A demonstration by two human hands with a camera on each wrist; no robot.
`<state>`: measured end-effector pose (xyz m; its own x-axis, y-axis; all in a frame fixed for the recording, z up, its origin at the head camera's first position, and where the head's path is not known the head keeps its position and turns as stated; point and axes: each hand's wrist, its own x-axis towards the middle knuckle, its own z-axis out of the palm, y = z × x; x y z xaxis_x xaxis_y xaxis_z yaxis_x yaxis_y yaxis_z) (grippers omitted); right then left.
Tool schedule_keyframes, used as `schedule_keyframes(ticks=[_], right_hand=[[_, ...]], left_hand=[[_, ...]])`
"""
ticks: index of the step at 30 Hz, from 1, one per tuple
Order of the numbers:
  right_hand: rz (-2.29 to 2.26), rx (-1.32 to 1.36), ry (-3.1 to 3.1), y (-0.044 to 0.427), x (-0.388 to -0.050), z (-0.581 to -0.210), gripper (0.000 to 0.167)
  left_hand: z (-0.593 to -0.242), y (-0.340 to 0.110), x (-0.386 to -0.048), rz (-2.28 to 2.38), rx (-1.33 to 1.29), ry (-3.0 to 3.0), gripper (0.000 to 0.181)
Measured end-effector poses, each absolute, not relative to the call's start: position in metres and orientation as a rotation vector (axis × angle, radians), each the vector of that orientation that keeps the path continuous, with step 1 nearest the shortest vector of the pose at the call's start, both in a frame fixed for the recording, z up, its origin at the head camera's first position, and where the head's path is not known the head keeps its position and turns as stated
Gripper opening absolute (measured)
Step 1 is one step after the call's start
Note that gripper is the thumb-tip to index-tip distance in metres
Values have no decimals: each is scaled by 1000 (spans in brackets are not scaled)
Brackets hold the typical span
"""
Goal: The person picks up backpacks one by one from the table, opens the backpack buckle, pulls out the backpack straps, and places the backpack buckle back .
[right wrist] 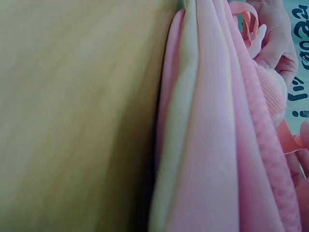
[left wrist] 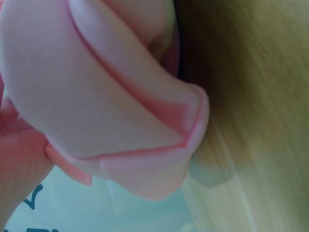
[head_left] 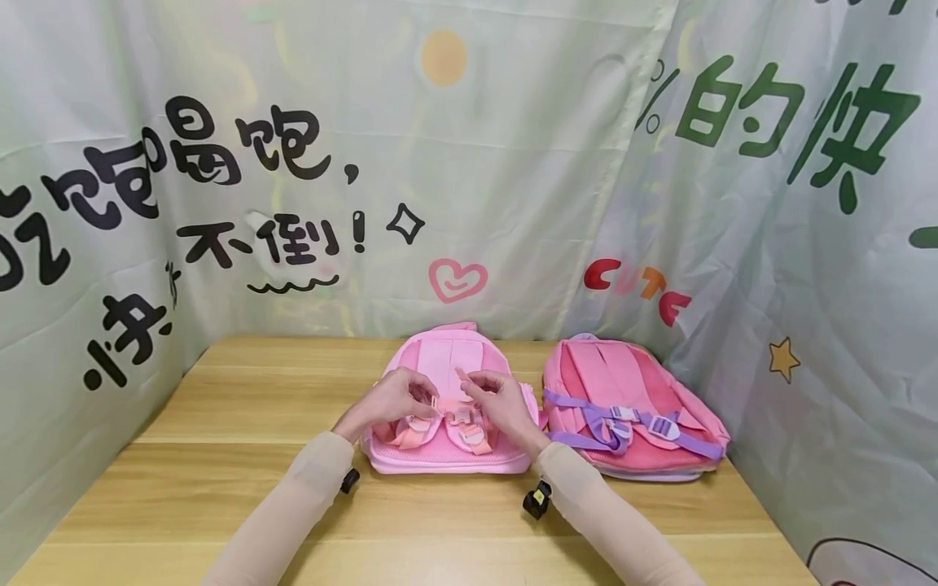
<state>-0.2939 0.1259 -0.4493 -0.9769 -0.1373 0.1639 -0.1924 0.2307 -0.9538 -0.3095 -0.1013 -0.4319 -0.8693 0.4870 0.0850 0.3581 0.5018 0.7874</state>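
Two forearms in beige sleeves reach in from the lower edge and angle inward, hands raised over a pale pink bag [head_left: 450,362] at the middle of the far part of a wooden table [head_left: 278,480]. The left hand [head_left: 396,400] bends in from the left, thumb and fingertips pinching a coral strap [head_left: 454,404] near a small buckle. The right hand [head_left: 501,403] mirrors it just beside, fingers bent, pinching coral webbing as well. In the left wrist view, pink fabric covers most of the hand.

Count: two hands; two bags, both lying with their shoulder straps upward. The second, a deeper pink bag [head_left: 604,366], lies just to the right, with purple straps [head_left: 699,445] and two pale buckles [head_left: 664,427] across it. Two small black devices [head_left: 537,500] sit under the wrists, one each. Behind, a pale printed cloth [head_left: 506,187] shows one pink heart [head_left: 434,281] and one yellow star [head_left: 784,359].
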Motion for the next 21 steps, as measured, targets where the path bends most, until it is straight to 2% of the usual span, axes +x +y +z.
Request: schedule_keyframes(ticks=[5, 12, 17, 21], right_hand=[[1760, 252, -2432, 132, -295, -443, 21], [1772, 182, -2377, 144, -301, -437, 19], [1810, 181, -2334, 150, -301, -435, 29], [1804, 158, -2365, 151, -301, -434, 26]], left_hand=[[-432, -100, -309, 1307, 712, 2596, 19], [-432, -99, -310, 1333, 749, 2557, 21], [-433, -98, -311, 1346, 744, 2549, 19], [-434, -96, -312, 1351, 747, 2549, 19]])
